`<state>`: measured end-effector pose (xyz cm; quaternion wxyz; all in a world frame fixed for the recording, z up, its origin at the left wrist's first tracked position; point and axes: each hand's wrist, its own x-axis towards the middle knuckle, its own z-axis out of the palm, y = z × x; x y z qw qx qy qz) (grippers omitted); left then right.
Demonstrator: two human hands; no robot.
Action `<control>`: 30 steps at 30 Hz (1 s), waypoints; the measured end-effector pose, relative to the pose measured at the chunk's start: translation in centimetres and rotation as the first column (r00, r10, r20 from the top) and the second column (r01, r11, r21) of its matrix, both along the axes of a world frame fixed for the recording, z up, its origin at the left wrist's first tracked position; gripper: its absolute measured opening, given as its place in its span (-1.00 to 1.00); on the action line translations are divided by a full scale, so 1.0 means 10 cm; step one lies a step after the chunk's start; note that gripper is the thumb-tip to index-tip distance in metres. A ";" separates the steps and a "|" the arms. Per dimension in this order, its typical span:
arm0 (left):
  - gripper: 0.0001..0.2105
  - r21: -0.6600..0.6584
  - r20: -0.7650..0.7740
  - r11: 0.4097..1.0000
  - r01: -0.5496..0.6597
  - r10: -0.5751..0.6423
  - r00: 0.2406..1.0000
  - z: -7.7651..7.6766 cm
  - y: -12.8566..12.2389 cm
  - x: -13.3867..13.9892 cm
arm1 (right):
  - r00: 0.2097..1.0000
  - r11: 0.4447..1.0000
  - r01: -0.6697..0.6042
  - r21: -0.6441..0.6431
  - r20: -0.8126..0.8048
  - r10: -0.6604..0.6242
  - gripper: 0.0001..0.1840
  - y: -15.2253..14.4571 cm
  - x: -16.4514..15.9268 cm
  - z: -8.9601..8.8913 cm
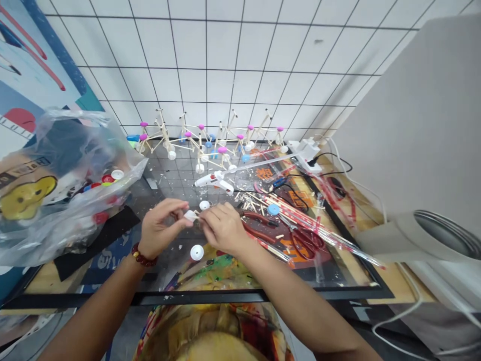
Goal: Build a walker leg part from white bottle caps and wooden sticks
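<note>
My left hand (161, 225) is closed in a pinch, with thumb and forefinger on a small white piece (191, 215). Beside it, my right hand (223, 228) has its fingers drawn together at the piece's other end; what lies under those fingertips is hidden. One white bottle cap (204, 205) lies just beyond the hands, and another white cap (197, 252) is nearer to me. A white glue gun (216, 181) rests on the tabletop past my fingers. To the right of my right hand are red-handled pliers (259, 225).
Several stick frames (195, 143) with coloured caps stand along the tiled wall. Scissors (302, 238), a blue cap (273, 209) and packed sticks (308, 220) lie to the right. A plastic bag (75, 190) of caps fills the left. A power strip (310, 155) with cords sits back right.
</note>
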<state>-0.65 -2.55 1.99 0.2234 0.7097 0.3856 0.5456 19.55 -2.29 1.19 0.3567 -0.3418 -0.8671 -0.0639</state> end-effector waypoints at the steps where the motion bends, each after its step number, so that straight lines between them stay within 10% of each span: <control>1: -0.72 0.006 -0.050 0.999 0.054 -0.054 0.997 0.02 -0.02 0.01 | 1.000 1.000 0.003 0.006 0.008 -0.003 -0.83 -0.01 -0.01 -0.01; 13: -0.93 -0.267 0.268 0.955 0.130 -0.056 0.962 0.03 -0.06 0.08 | 1.000 1.000 -0.016 -0.002 -0.014 0.016 -0.80 -0.04 -0.07 -0.03; 30: -0.91 -0.193 0.217 0.980 0.043 0.000 0.976 0.00 -0.08 0.08 | 0.999 0.999 0.039 -0.018 0.026 -0.038 -0.70 0.01 -0.05 -0.05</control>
